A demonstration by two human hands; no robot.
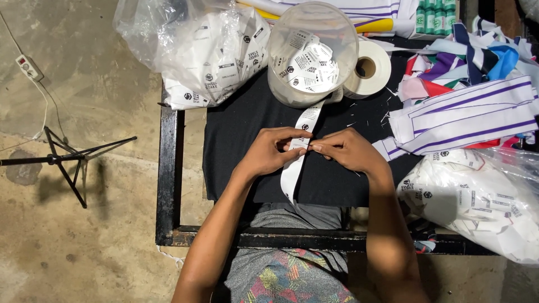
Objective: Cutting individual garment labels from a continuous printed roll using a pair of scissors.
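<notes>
Pinching a white label strip (299, 147) between them, the left hand (268, 152) and right hand (347, 150) meet over the black cloth on the counter (247, 129); each grip is closed narrowly on the strip. The strip runs from under the clear tub (312, 53) down towards the lap, so it feeds straight to the fingers. One tub of cut labels, one tape roll (369, 68), and two plastic bags of labels (205, 47) (477, 202) lie within reach.

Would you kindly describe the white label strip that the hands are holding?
The label strip is a long, narrow white ribbon with small dark printed marks. It runs from the clear plastic tub down over the black cloth toward the person's lap. The left hand and right hand pinch it mid-length.
</notes>
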